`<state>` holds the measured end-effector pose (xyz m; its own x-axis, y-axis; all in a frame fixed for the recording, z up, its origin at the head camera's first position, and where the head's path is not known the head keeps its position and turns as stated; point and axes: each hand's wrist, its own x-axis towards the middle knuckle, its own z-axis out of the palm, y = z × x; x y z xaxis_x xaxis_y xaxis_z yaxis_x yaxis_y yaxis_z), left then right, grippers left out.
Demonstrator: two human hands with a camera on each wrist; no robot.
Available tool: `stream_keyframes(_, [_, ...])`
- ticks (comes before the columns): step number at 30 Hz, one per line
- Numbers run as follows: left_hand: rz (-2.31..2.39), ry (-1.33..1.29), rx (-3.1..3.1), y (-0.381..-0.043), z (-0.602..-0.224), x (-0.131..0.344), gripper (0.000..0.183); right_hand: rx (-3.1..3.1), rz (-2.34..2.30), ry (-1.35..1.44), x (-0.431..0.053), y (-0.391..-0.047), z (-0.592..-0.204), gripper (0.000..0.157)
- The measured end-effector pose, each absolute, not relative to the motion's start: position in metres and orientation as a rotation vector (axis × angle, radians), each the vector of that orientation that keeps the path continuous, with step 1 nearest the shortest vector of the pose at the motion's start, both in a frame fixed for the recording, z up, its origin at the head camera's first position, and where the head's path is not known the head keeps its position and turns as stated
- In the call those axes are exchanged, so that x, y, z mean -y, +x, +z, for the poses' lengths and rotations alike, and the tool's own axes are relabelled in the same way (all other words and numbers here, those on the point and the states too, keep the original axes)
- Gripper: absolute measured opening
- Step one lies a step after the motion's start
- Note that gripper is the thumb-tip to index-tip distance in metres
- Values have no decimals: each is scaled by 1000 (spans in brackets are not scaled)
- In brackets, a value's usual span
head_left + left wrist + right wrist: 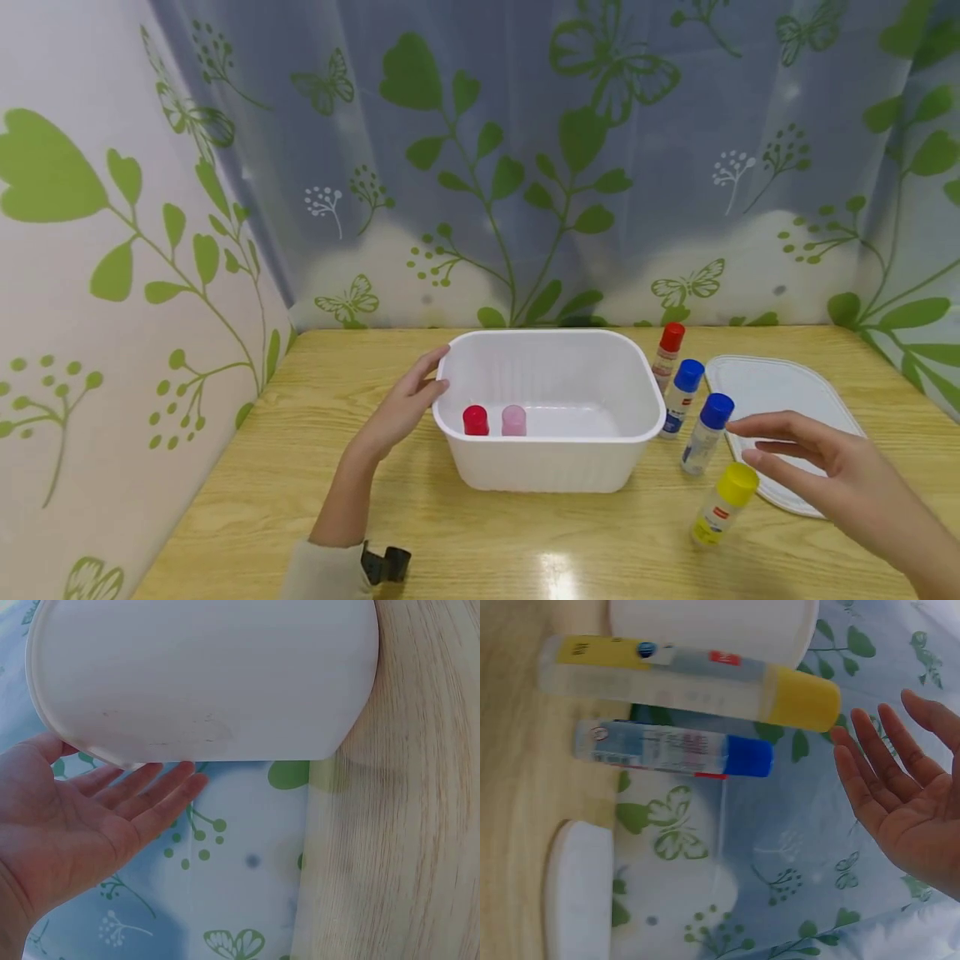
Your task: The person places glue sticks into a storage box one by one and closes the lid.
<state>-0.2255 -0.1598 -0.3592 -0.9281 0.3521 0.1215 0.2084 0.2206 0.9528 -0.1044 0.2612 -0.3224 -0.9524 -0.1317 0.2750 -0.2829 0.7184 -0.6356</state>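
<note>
My left hand [401, 408] touches the left rim of a white plastic tub [540, 467] with its fingertips; in the left wrist view the hand's [90, 802] fingers are fairly straight against the tub. My right hand [840, 467] hovers with slightly bent, parted fingers beside a small clear bottle with a blue cap [705, 437] and above a yellow-capped bottle [723, 504]. In the right wrist view nothing is in that hand [907, 787], and the yellow-capped bottle [690, 679] stands apart from it. Inside the tub show a red cap [476, 421] and a pink cap [513, 421].
Another blue-capped bottle [682, 398] and a red-capped bottle [667, 354] stand along the tub's right side. A white lid [787, 383] lies flat behind my right hand. Patterned curtain [487, 167] hangs along the back of the wooden table [300, 467].
</note>
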Motion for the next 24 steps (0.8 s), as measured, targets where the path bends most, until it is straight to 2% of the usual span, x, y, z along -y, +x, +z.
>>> stream_keyframes(12, [1827,547,-2334,-225,-360,161,50,2690,1199,416,-267,-104,-355,33])
stream_keyframes(24, [1828,553,-2337,-225,-359,160,49,2722,1273,317,-266,-104,-368,33])
